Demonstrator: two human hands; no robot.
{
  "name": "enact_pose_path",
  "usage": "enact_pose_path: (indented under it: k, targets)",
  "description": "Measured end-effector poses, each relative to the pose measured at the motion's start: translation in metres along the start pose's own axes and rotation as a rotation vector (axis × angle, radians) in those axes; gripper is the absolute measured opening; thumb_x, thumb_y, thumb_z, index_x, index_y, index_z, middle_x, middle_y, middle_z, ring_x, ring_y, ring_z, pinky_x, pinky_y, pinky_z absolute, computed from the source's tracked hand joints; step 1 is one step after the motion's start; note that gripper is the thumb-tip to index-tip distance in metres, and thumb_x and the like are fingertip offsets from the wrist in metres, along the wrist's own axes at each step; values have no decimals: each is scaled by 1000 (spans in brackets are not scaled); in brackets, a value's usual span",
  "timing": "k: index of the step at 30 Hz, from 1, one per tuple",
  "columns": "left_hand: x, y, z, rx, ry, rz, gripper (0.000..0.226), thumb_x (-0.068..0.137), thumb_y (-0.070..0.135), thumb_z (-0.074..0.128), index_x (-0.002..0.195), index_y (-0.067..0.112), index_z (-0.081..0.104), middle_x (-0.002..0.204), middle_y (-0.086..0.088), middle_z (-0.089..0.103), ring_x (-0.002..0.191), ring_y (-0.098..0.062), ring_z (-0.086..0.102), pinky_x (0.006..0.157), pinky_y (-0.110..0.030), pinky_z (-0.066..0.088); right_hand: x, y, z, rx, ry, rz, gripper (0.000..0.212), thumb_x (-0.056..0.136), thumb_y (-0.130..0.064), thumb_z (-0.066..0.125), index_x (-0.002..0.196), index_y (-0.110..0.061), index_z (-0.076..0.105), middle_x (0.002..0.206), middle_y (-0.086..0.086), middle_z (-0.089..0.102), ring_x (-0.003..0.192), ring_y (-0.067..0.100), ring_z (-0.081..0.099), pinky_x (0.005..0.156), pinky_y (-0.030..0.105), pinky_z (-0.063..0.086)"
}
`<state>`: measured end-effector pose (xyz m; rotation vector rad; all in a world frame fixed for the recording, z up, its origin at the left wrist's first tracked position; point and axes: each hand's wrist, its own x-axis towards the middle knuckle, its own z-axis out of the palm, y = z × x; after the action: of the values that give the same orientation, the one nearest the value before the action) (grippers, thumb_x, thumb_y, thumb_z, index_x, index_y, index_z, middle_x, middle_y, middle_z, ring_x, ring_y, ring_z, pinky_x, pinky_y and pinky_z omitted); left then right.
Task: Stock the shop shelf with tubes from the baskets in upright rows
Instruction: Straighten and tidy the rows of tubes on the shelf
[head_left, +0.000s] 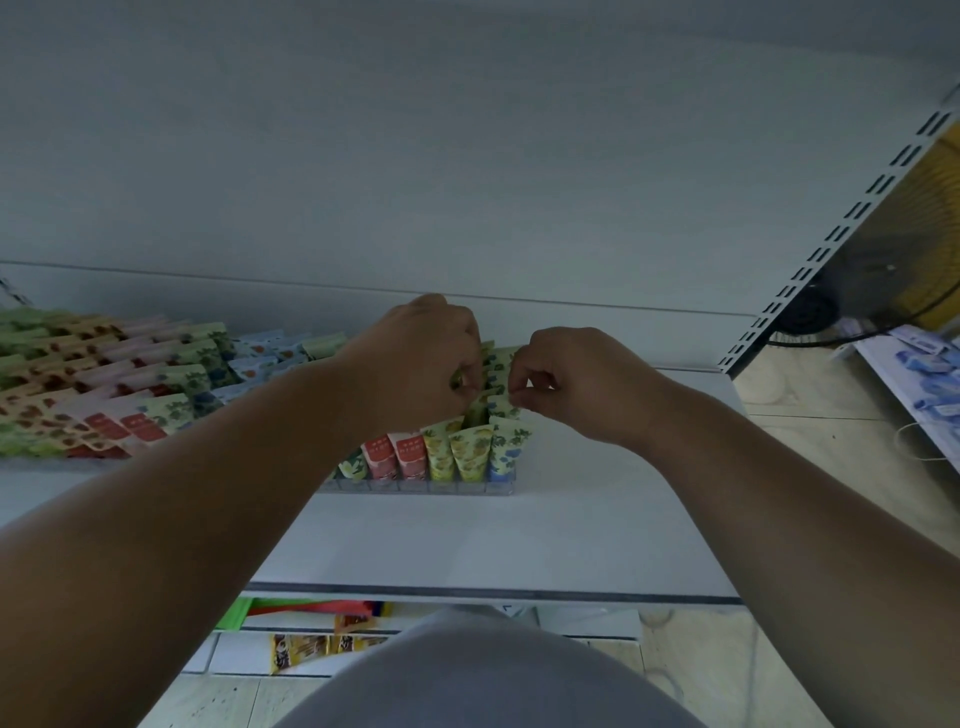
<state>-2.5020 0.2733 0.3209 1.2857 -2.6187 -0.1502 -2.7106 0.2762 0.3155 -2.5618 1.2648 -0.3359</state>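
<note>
both hands are up on the flat white metal shop shelf (519, 540), working at the rightmost rows of small upright printed plastic tubes (470, 457). left hand (421, 358) has its fingers curled down and pinches the crimped top of a green-leaf tube in a row behind the front one. right hand (566, 382) sits just beside it, a narrow gap apart, thumb & forefinger pinching the top edge of the pale leaf-print tube (503, 361) in the last row on the right; other fingers curled under. the tubes stand in a low clear plastic divider tray (441, 487) w/ its front lip near mid-shelf: red, yellow and blue-flower ones along the front, directly below and nearer than both hands. left of the left forearm, more rows of tubes (104, 384) in green, orange, pink, blue run back to the shelf's rear wall. to the right, a grey slotted upright post (831, 244). lower shelf w/ packets (306, 649) shows under the front edge.
</note>
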Motion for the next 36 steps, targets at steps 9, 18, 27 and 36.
enact_pose_path:
  k: [9, 18, 27, 36]
  targets:
    - [-30, 8, -1, -92, 189, -4, 8, 79, 36, 66, 82, 29, 69, 92, 8, 58, 86, -14, 52, 76, -27, 40, -22, -12, -2, 129, 51, -2, 14, 85, -36, 71, 89, -23, 70, 76, -12, 55, 67, -3, 49, 57, 11, 34]
    - [-37, 20, 14, -56, 186, -16, 4, 66, 22, 67, 68, 24, 69, 87, 6, 60, 83, -22, 52, 72, -38, 49, -28, -7, 9, 43, -10, -40, 4, 86, -25, 69, 84, -23, 71, 71, -18, 48, 66, 0, 48, 60, 22, 38]
    - [-34, 21, 16, -47, 199, -9, 3, 68, 24, 66, 70, 23, 69, 86, 5, 61, 82, -24, 54, 70, -40, 49, -24, -15, 8, 20, -43, -93, 3, 87, -23, 66, 86, -23, 69, 85, -6, 57, 76, 11, 54, 66, 29, 44]
    - [-54, 23, 17, -65, 277, -103, 16, 77, 39, 61, 82, 26, 69, 92, 6, 60, 88, -22, 53, 78, -39, 48, -29, -19, 4, 36, 64, -82, 12, 87, -31, 69, 93, -21, 69, 83, -7, 53, 68, 6, 45, 62, 28, 40]
